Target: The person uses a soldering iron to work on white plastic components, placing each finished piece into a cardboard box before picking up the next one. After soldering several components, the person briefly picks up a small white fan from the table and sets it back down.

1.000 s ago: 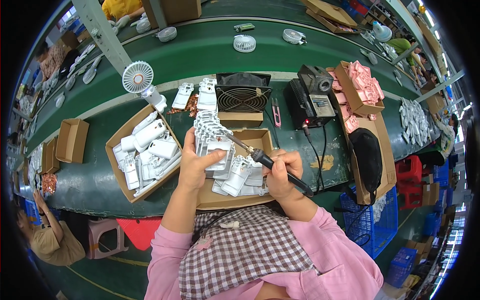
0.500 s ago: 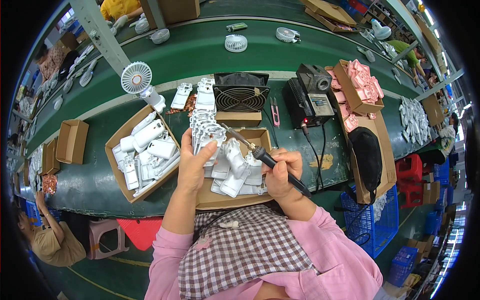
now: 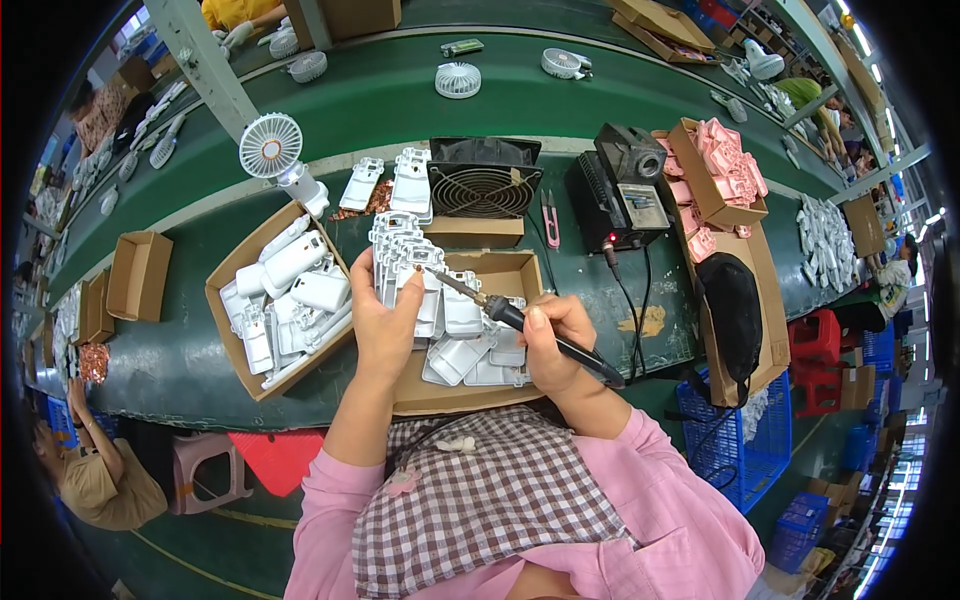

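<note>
My left hand (image 3: 383,330) is closed on the near end of an overlapping row of white plastic casings (image 3: 398,235), thumb in front and the other fingers mostly hidden. In my right hand (image 3: 556,345) is a soldering iron (image 3: 508,314) with a black handle, gripped between thumb and fingers. Its metal tip points left and reaches the casing by my left thumb; I cannot tell whether it touches. Under both hands sits a shallow cardboard box (image 3: 420,396) with more white casings (image 3: 455,358) lying in it.
A carton (image 3: 222,335) of white casings stands left, near a white handheld fan (image 3: 271,147). Behind are a black cooling fan (image 3: 484,190), pink-handled snips (image 3: 550,222) and a black soldering station (image 3: 622,200) with cables. Pink parts (image 3: 725,160) fill a box at right. A green conveyor (image 3: 380,105) carries fan heads.
The iron's tip has moved slightly down and left to the casing near my left thumb. A blurred white casing below the iron has dropped away. Fan heads on the conveyor have shifted left.
</note>
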`<state>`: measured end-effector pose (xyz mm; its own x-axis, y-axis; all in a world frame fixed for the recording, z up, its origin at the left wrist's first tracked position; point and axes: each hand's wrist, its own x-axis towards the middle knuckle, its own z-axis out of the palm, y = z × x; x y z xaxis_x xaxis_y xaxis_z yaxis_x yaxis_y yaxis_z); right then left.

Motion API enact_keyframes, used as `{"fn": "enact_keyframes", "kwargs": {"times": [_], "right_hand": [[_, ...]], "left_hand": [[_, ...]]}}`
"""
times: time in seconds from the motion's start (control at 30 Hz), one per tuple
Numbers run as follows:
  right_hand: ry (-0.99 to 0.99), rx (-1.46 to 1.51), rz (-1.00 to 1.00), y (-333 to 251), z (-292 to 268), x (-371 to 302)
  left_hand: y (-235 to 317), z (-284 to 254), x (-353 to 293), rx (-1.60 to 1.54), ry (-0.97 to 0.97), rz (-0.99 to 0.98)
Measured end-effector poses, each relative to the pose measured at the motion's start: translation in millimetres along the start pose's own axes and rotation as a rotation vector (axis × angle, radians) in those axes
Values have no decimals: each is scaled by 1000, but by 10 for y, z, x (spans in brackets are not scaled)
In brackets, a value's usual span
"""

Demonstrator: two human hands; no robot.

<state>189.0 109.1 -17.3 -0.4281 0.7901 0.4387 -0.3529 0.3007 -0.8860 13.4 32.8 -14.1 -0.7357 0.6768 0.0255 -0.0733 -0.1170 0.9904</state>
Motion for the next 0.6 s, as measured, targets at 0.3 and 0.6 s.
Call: {"fn": "enact_keyframes", "kwargs": {"times": [0.3, 0.6], "right_hand": [[4, -72, -10, -12, -2, 8], [-16, -60, -13, -34, 29, 39]], "left_hand": [[0, 2, -14, 182, 52, 142], [16, 0, -14, 241, 62, 139]]}}
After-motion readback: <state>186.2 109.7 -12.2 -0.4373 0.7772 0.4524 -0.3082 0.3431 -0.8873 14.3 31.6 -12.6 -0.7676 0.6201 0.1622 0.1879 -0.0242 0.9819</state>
